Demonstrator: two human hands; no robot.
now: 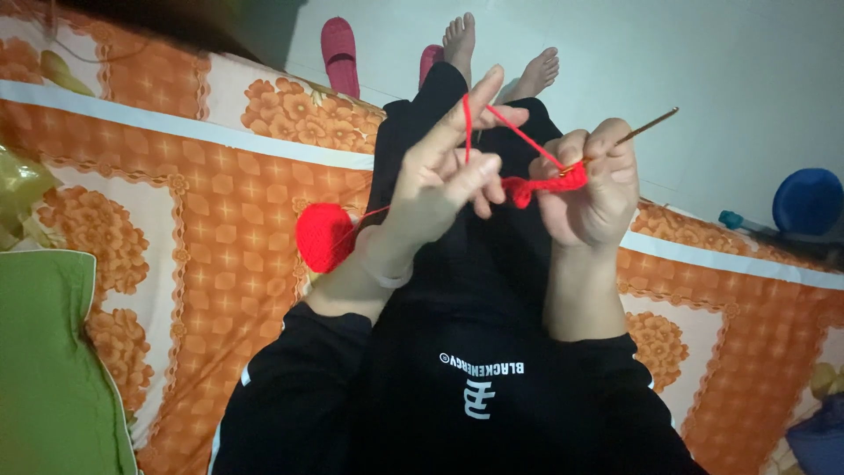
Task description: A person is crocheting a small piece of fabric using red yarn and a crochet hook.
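Orange floral bedsheet, green pillow, pale floor with pink slippers, dim indoor light.

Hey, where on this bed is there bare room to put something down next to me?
Bare patches: the orange floral bedspread between the green cushion and the red yarn ball, and the spread beyond the right forearm. Crowded: the lap, where the left hand and right hand work red crochet with a hook.
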